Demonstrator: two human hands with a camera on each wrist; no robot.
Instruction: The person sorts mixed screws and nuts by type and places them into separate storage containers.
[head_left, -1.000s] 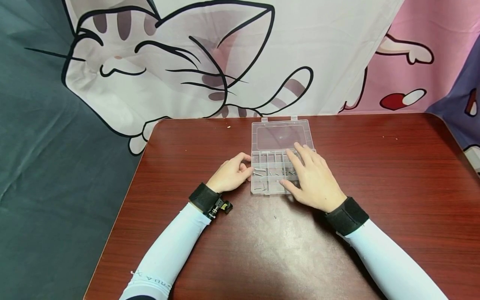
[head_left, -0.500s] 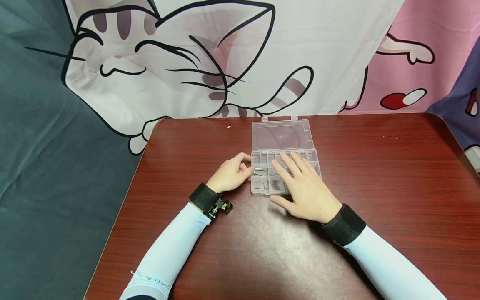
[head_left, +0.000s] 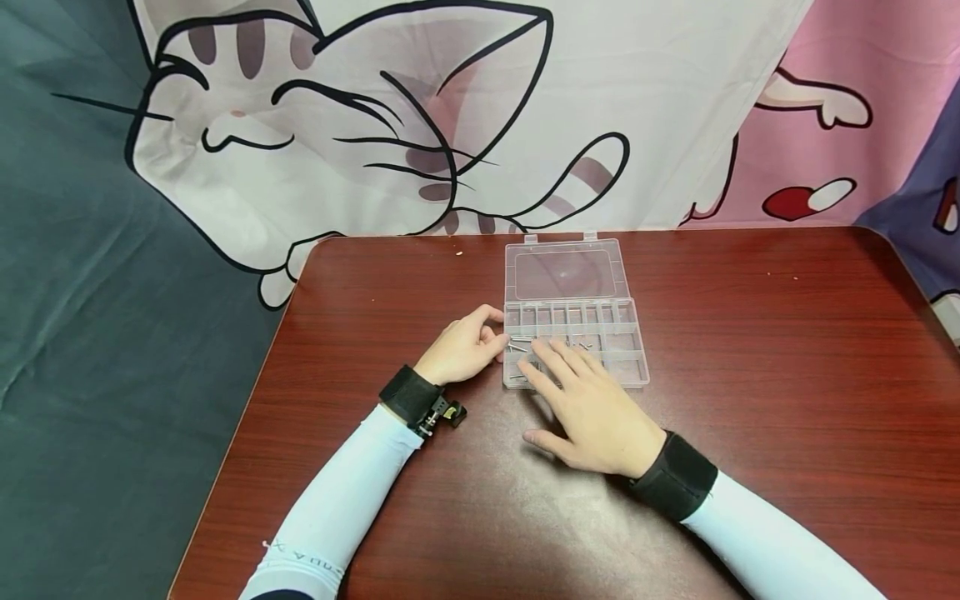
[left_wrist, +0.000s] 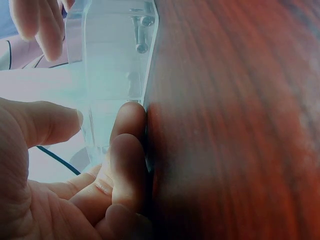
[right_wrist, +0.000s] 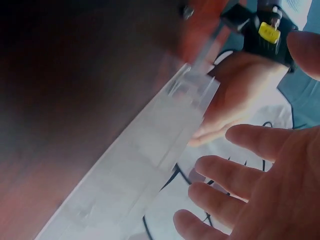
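Note:
An open clear plastic compartment box (head_left: 622, 342) lies on the table, its hinged lid (head_left: 564, 273) folded back toward the wall. Small metal screws (head_left: 519, 340) sit in some compartments; several (left_wrist: 141, 37) show through the side in the left wrist view. My left hand (head_left: 459, 350) holds the box at its left edge, with curled fingers low against the side and the thumb near the upper rim. Spread above the front of the box, my right hand (head_left: 588, 417) has relaxed fingers and carries nothing. It covers part of the front compartments.
The reddish-brown wooden table (head_left: 787, 400) ends at a cloth backdrop (head_left: 675, 108) with cartoon animals behind the box. A small metal piece (right_wrist: 187, 11) lies on the table in the right wrist view. White specks (head_left: 459, 253) dot the far part of the tabletop.
My right hand has moved left and toward me across the box, uncovering the right-hand compartments. The left hand keeps its place at the box's edge.

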